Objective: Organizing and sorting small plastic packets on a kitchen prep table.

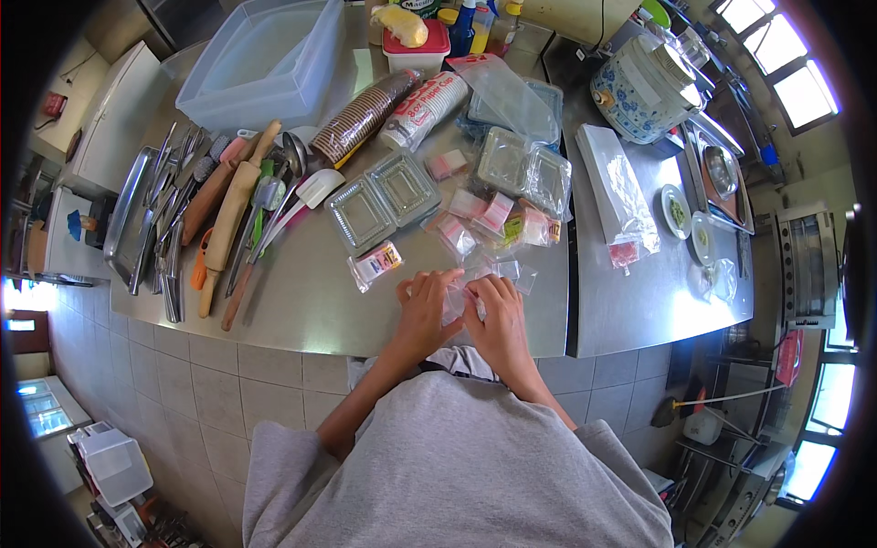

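Observation:
A small clear plastic bag (452, 305) is held low over the front of the steel table (322, 301). My left hand (426, 308) grips its left side, with the fingers bent over it. On the other side my right hand (499, 318) pinches the bag between thumb and fingers. Just beyond my hands lie several small clear bags (510, 270), partly covered by my right fingers. Bundles of small zip bags (493, 216) are heaped farther back. A separate zip bag pack (375, 266) lies left of my left hand. Behind it sits an opened clear plastic clamshell container (384, 198).
To the left lie a wooden rolling pin (233, 226), a white spatula (320, 188) and several metal utensils. Stacked paper cups (366, 113), a large plastic bin (264, 68) and more clamshells (503, 161) stand behind. A gap (573, 274) separates the right table, which holds small plates (676, 211).

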### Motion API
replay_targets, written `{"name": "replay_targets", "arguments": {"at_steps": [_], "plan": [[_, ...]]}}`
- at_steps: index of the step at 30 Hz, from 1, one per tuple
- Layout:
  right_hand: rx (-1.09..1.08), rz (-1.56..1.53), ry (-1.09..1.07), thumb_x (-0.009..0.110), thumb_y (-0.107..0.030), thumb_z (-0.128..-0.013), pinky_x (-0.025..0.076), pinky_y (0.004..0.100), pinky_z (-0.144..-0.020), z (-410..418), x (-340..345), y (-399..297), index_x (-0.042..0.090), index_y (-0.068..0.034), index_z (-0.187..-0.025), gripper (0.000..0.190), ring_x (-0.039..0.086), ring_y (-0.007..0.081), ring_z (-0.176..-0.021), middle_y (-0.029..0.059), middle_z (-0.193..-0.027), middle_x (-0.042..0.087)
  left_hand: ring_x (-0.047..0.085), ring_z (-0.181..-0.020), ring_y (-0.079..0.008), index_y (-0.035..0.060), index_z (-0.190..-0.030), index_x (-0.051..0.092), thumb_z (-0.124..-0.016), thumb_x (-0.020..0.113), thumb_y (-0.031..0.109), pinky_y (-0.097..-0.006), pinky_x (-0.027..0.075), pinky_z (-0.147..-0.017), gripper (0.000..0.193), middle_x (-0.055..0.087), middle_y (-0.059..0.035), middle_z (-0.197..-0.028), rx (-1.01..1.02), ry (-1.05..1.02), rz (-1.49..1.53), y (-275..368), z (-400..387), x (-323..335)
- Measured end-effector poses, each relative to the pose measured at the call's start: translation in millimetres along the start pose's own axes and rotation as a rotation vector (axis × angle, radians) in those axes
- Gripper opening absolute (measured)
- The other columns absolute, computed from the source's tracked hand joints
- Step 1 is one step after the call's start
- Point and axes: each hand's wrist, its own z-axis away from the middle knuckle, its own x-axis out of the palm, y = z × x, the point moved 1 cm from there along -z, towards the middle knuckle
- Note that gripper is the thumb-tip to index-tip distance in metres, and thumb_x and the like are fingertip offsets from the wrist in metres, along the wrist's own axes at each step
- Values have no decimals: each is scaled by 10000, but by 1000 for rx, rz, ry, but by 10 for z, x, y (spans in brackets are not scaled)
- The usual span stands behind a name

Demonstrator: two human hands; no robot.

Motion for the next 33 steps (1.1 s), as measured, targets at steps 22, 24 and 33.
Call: {"name": "replay_targets", "arguments": {"at_steps": [22, 24, 33], "plan": [[27, -343, -34, 507, 37, -754, 436, 318, -716, -73, -110, 259, 629, -29, -920, 216, 539, 256, -860, 95, -937, 551, 464, -986, -225, 74, -1286, 354, -628, 727, 215, -421, 271, -831, 769, 500, -66, -1113, -75, -12, -40, -140, 14, -35], [96, -353, 33, 497, 59, -749, 447, 308, -692, -95, -225, 384, 625, -23, -917, 227, 550, 255, -832, 99, -919, 551, 458, -1004, -234, 84, -1307, 328, -631, 732, 226, -435, 284, -838, 801, 495, -70, -1126, -139, -59, -92, -265, 35, -48], [466, 373, -155, 661, -191, -711, 398, 439, -754, 305, 241, 1093, 523, -81, -1044, 377, 521, 302, -967, 110, -1019, 508, 357, -1175, -280, 117, -1372, 223, -648, 748, 308, -526, 291, -918, 914, 376, -89, -1260, -199, -123, -406, -397, 106, -81]]}}
